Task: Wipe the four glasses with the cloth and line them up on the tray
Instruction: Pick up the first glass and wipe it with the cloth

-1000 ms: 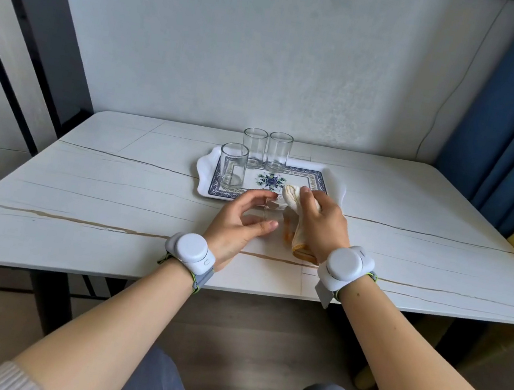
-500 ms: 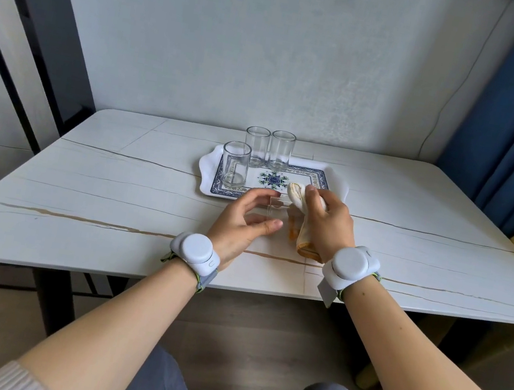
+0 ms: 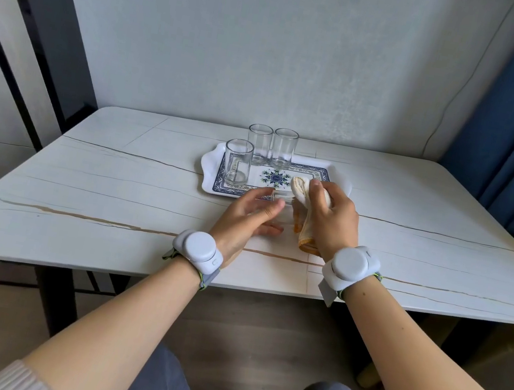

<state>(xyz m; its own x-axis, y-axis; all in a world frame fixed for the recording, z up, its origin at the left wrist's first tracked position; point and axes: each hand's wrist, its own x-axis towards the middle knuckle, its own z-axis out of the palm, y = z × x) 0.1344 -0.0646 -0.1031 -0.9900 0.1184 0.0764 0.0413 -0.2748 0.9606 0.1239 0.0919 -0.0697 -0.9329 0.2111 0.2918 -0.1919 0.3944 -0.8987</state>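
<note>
Left hand (image 3: 246, 218) grips fourth glass (image 3: 280, 207) above counter (image 3: 113, 191); right hand (image 3: 333, 219) clasps cloth (image 3: 302, 190) against it; three glasses (image 3: 237, 162) stand on tray (image 3: 210, 170).

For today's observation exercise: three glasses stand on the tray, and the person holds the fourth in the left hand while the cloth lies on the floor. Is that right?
Not quite. The head view shows the cloth in the right hand, against the fourth glass. The rest stands.
</note>
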